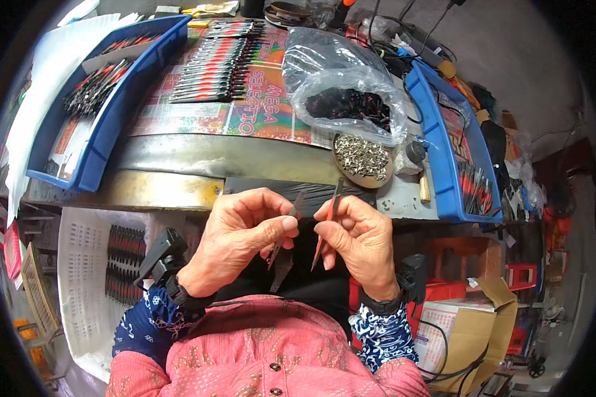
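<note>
My left hand (242, 235) pinches a dark flat metal tool half (283, 255) between thumb and fingers, its lower end hanging down below the palm. My right hand (361, 241) grips a thin metal piece with a red handle (327, 231), held almost upright, its tip pointing toward the bench. The two pieces nearly meet between the hands, just in front of the bench edge. A round dish of small silver rivets (362, 159) sits on the bench right behind my right hand.
A clear plastic bag of dark parts (347, 99) lies behind the dish. Rows of red-handled tools (215, 63) cover the bench's middle. Blue trays stand at left (106, 126) and right (444, 152). A white crate (86, 278) with stacked tools sits low left.
</note>
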The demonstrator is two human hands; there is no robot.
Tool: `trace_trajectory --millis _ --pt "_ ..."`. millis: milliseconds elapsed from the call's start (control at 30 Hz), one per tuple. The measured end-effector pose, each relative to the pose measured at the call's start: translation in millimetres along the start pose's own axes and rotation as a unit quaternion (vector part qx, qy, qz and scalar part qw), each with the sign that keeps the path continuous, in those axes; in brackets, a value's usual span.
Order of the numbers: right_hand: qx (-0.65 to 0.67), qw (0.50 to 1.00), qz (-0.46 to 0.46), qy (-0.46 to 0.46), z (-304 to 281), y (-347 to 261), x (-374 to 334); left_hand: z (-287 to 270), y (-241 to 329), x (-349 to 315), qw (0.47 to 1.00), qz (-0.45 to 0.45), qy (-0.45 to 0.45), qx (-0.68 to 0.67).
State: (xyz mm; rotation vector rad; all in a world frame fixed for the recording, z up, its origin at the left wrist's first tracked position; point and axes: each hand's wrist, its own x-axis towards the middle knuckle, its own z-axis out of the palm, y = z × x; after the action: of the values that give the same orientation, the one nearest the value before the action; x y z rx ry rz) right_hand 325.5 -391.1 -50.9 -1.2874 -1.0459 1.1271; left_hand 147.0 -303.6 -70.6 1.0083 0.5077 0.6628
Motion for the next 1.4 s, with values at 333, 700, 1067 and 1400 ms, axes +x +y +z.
trace_trajectory --millis 333,700,1067,1400 --pt "-0.028 0.999 -0.023 -0.015 23.9 17.3 -14.2 1.5 -11.5 -11.0 1.0 -0.017 0.008 0.006" --pt "-0.048 0.997 -0.05 0.018 38.0 26.7 -20.7 4.9 -14.0 -16.2 0.998 -0.015 0.028 -0.048" --pt "-0.072 0.997 -0.029 0.024 37.0 30.7 -24.5 2.1 -21.4 -16.2 0.999 -0.021 0.02 -0.04" --pt "-0.071 0.996 -0.037 0.025 36.4 29.6 -26.9 2.8 -22.2 -16.8 0.999 -0.018 0.011 -0.048"
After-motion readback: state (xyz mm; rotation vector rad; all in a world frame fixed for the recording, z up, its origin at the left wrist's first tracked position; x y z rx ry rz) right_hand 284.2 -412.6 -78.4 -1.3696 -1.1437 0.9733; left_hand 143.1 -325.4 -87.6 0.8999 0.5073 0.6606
